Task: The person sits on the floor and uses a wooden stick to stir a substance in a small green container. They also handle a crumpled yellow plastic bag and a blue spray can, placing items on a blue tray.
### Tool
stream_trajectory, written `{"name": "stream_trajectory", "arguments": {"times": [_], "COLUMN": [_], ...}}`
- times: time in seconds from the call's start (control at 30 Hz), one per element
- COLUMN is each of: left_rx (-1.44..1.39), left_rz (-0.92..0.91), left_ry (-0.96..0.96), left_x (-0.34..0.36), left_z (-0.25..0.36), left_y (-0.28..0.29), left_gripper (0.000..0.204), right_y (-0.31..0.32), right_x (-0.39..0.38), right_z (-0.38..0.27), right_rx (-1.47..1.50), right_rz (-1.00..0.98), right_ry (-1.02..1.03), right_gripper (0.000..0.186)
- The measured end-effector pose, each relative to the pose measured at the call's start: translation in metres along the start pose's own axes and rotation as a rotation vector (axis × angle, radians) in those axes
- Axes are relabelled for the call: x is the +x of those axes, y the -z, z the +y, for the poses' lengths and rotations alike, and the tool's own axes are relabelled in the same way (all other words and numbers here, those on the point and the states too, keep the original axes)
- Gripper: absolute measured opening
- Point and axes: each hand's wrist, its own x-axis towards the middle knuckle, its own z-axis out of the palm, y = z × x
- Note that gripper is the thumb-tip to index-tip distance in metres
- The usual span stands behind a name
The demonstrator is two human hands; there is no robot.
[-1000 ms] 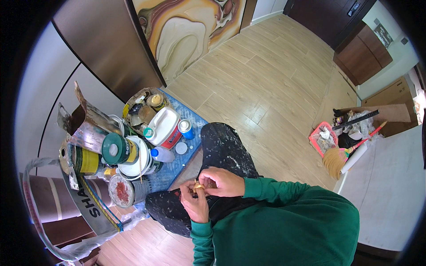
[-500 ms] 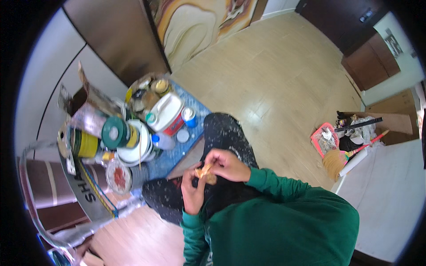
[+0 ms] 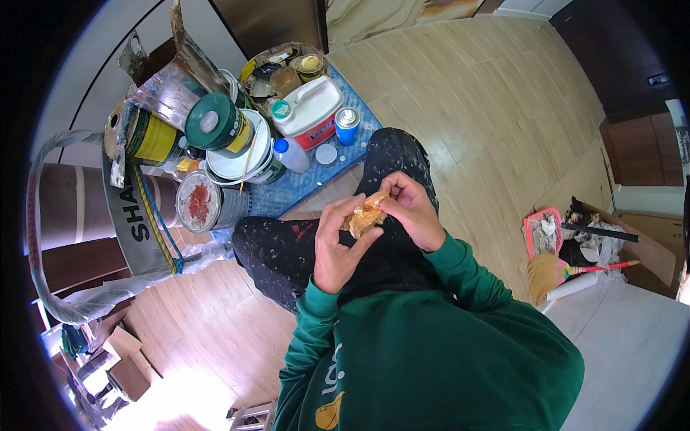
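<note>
A crumpled, orange-tan lump (image 3: 365, 216) is between my hands over my lap; its exact kind I cannot make out. My left hand (image 3: 336, 243) cradles it from the left, thumb underneath and fingers along its upper side. From the right, my right hand (image 3: 417, 210) pinches its upper edge between thumb and fingers. Both hands sit above my dark, paint-spattered trousers (image 3: 266, 251). Nearest to them on the left are a white bottle with a blue cap (image 3: 292, 156) and a blue spray can (image 3: 347, 128).
A blue board (image 3: 291, 192) at left carries paint cans, a white jug (image 3: 310, 108) and a green-lidded tub (image 3: 215, 123). A red-topped bucket (image 3: 199, 205) stands close by my knee. Rightward are a broom (image 3: 544, 274), a pink dustpan (image 3: 540, 230) and a cardboard box (image 3: 658, 248).
My view has shifted, so the cans and hands look larger and more of the lower left shows. The lump shows more between my hands, and both hands still hold it.
</note>
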Motion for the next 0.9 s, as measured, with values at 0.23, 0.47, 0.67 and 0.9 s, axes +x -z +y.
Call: {"name": "stream_trajectory", "arguments": {"times": [0.23,0.47,0.67,0.9], "left_rx": [0.078,0.198,0.008,-0.224], "left_rz": [0.115,0.015,0.010,0.028], "left_ry": [-0.023,-0.244,0.000,0.309], "left_x": [0.006,-0.003,-0.009,0.000], "left_z": [0.004,0.010,0.006,0.012], "left_y": [0.013,-0.014,-0.004,0.023], "left_gripper": [0.031,0.056,0.016,0.019], "right_y": [0.006,-0.002,0.013,-0.006], "right_x": [-0.001,-0.002,-0.001,-0.005], "right_z": [-0.010,-0.016,-0.021,-0.034], "right_rx": [-0.066,0.032,0.023,-0.542], "right_rz": [-0.053,-0.010,-0.094,-0.041], "right_ry": [-0.118,-0.220,-0.271,0.358], "right_gripper": [0.022,0.023,0.025,0.038]}}
